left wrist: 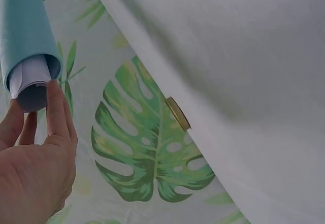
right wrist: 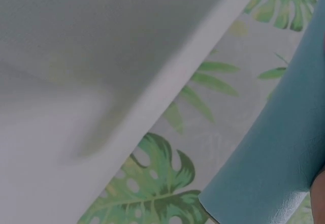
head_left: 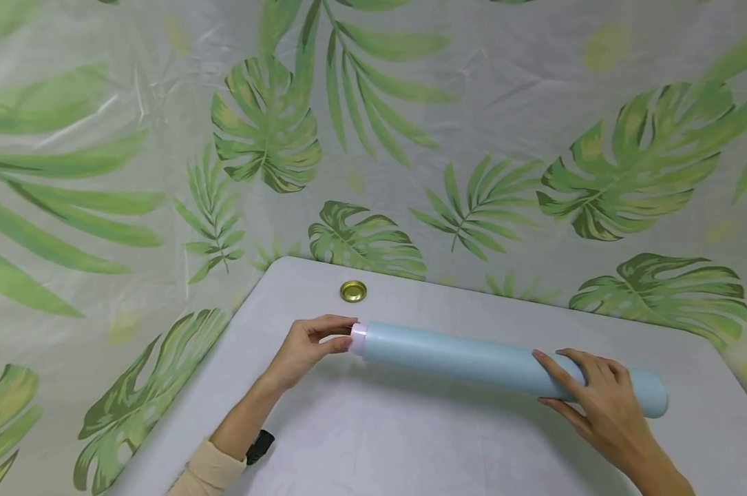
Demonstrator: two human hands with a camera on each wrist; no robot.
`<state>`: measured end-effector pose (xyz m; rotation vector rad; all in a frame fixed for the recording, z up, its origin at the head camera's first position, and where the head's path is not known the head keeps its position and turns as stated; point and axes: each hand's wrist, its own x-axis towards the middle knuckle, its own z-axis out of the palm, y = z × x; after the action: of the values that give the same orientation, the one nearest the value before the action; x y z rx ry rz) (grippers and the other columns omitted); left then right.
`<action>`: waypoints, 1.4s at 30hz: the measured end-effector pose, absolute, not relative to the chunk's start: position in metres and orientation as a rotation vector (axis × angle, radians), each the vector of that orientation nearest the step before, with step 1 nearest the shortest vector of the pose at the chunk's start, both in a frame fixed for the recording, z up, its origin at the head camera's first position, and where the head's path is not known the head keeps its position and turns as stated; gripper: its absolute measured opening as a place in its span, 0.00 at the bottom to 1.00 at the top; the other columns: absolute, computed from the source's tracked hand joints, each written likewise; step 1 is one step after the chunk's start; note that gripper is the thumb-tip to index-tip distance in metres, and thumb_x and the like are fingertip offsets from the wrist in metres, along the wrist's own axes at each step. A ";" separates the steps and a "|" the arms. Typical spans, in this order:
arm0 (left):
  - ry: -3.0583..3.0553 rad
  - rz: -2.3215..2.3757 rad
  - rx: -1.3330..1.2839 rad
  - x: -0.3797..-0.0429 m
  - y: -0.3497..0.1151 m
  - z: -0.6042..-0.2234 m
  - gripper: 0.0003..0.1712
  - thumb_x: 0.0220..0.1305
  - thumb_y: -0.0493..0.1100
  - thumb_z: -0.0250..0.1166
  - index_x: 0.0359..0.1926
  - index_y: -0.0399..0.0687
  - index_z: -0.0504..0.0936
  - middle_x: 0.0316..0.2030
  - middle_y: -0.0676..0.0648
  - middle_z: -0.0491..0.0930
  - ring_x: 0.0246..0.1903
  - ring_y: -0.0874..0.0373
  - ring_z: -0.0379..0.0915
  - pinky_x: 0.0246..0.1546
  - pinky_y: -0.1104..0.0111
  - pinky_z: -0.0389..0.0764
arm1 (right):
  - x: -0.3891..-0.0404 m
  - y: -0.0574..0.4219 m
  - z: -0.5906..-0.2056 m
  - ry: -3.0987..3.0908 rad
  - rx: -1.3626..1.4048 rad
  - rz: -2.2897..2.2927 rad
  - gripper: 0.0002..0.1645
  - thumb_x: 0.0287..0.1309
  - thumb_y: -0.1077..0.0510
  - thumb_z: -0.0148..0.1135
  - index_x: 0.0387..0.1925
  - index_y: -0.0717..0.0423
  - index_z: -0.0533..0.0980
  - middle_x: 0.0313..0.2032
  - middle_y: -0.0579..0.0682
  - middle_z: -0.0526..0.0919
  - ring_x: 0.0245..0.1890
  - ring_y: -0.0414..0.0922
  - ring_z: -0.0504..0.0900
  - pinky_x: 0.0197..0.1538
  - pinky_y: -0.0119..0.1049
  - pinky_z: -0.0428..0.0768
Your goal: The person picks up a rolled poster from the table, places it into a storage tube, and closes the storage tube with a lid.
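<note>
A long light-blue tube [head_left: 447, 353] is held above the white table, sloping slightly down to the right. Rolled white paper [left wrist: 34, 72] sticks a short way out of its open left end, the rest hidden inside. My left hand [head_left: 308, 350] pinches that paper roll [head_left: 358, 339] between thumb and fingers at the tube's mouth. Near the tube's other end, my right hand [head_left: 608, 403] grips it from the near side, with thumb and fingers around it. In the right wrist view the tube [right wrist: 269, 148] fills the right side, and only a sliver of that hand shows.
A round gold lid [head_left: 353, 291] lies on the white table [head_left: 410, 441] near its back edge, beyond my left hand. Behind the table hangs a leaf-patterned sheet [head_left: 491, 124]. Something black [head_left: 260, 446] shows beside my left sleeve [head_left: 208, 468].
</note>
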<state>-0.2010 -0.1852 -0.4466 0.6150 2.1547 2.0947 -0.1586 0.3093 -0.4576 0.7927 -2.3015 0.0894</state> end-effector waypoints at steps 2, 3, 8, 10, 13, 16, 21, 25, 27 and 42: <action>2.165 2.085 0.634 -0.200 -0.182 -0.446 0.23 0.66 0.35 0.71 0.62 0.36 0.83 0.61 0.33 0.80 0.57 0.61 0.81 0.54 0.67 0.86 | -0.159 0.308 -0.458 -2.303 0.795 0.093 0.43 0.73 0.23 0.36 0.69 0.43 0.76 0.51 0.63 0.81 0.43 0.62 0.83 0.50 0.63 0.74; 2.172 2.081 0.643 -0.200 -0.181 -0.446 0.23 0.66 0.35 0.71 0.62 0.37 0.83 0.61 0.33 0.80 0.57 0.61 0.81 0.54 0.68 0.85 | -0.159 0.307 -0.458 -2.305 0.795 0.096 0.43 0.72 0.22 0.36 0.69 0.43 0.76 0.51 0.63 0.81 0.43 0.62 0.83 0.50 0.63 0.74; 2.208 2.075 0.643 -0.198 -0.176 -0.447 0.22 0.66 0.35 0.71 0.61 0.39 0.84 0.60 0.35 0.82 0.56 0.62 0.81 0.53 0.71 0.84 | -0.158 0.303 -0.457 -2.312 0.791 0.095 0.44 0.72 0.22 0.35 0.69 0.42 0.76 0.52 0.62 0.81 0.44 0.62 0.82 0.51 0.63 0.74; 2.226 2.078 0.628 -0.198 -0.174 -0.447 0.22 0.66 0.35 0.71 0.60 0.39 0.85 0.59 0.36 0.82 0.56 0.62 0.82 0.53 0.72 0.84 | -0.158 0.302 -0.457 -2.311 0.790 0.097 0.44 0.72 0.22 0.35 0.69 0.42 0.76 0.52 0.62 0.81 0.44 0.62 0.82 0.51 0.63 0.74; 2.241 2.088 0.616 -0.198 -0.173 -0.449 0.21 0.65 0.36 0.72 0.59 0.40 0.85 0.58 0.36 0.83 0.55 0.62 0.83 0.52 0.72 0.84 | -0.157 0.301 -0.458 -2.314 0.789 0.104 0.44 0.72 0.22 0.35 0.70 0.42 0.75 0.52 0.62 0.81 0.45 0.62 0.82 0.51 0.63 0.74; 2.250 2.097 0.609 -0.197 -0.173 -0.450 0.21 0.65 0.36 0.72 0.59 0.40 0.85 0.58 0.37 0.83 0.55 0.60 0.83 0.52 0.72 0.84 | -0.157 0.300 -0.458 -2.319 0.789 0.111 0.44 0.72 0.22 0.35 0.69 0.43 0.75 0.52 0.62 0.81 0.45 0.62 0.82 0.52 0.63 0.73; 2.249 2.109 0.586 -0.195 -0.172 -0.451 0.20 0.64 0.35 0.73 0.57 0.39 0.85 0.58 0.36 0.84 0.57 0.55 0.83 0.53 0.71 0.85 | -0.159 0.301 -0.460 -2.330 0.788 0.125 0.44 0.72 0.22 0.38 0.69 0.43 0.75 0.53 0.62 0.81 0.46 0.62 0.82 0.53 0.62 0.72; 2.270 2.103 0.571 -0.193 -0.171 -0.453 0.18 0.64 0.35 0.73 0.56 0.40 0.85 0.56 0.37 0.84 0.55 0.60 0.83 0.52 0.71 0.84 | -0.159 0.300 -0.461 -2.327 0.790 0.127 0.43 0.72 0.22 0.39 0.70 0.43 0.75 0.53 0.62 0.81 0.46 0.62 0.82 0.53 0.62 0.72; 2.284 2.084 0.565 -0.193 -0.172 -0.454 0.18 0.64 0.36 0.73 0.56 0.41 0.85 0.56 0.38 0.85 0.56 0.59 0.83 0.52 0.72 0.84 | -0.159 0.300 -0.462 -2.325 0.793 0.123 0.43 0.72 0.22 0.38 0.70 0.43 0.75 0.53 0.62 0.81 0.45 0.62 0.82 0.52 0.63 0.73; 2.933 1.313 0.338 -0.276 -0.199 -0.470 0.33 0.65 0.46 0.74 0.65 0.35 0.78 0.64 0.34 0.77 0.64 0.38 0.75 0.65 0.45 0.76 | -0.152 0.308 -0.467 -2.311 0.765 0.100 0.43 0.73 0.23 0.37 0.69 0.43 0.76 0.50 0.61 0.81 0.42 0.62 0.83 0.47 0.62 0.75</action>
<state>-0.2755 -0.1994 -0.4704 0.3382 2.9330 1.3131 -0.1517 0.3080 -0.4674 0.7654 -2.3107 0.1004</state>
